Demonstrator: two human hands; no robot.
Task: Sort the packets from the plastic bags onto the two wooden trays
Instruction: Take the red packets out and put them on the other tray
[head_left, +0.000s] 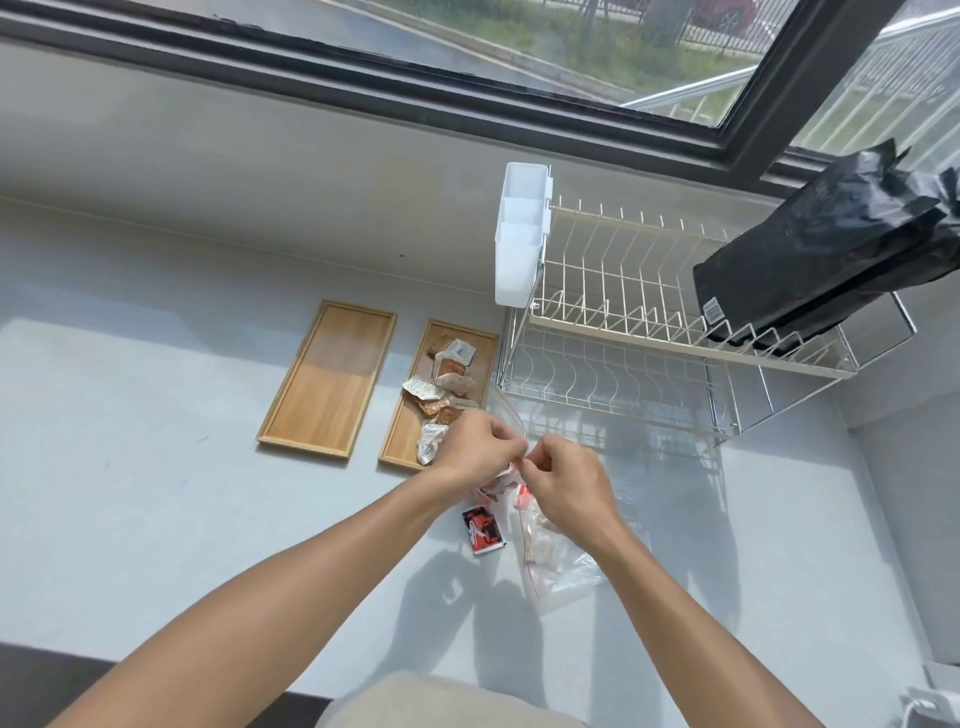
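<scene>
Two wooden trays lie side by side on the grey counter. The left tray (328, 379) holds nothing. The right tray (402, 439) carries several orange and white packets (448, 374). My left hand (475, 449) and my right hand (563, 480) meet above the counter, both pinching the top edge of a clear plastic bag (558, 564). The bag hangs down to the counter with red and pale packets inside. A red, black and white packet (483, 530) lies on the counter just left of the bag.
A two-tier wire dish rack (649, 358) stands right of the trays, with a white cutlery caddy (519, 239) on its left end and a black plastic bag (831, 249) on top. A window runs along the back.
</scene>
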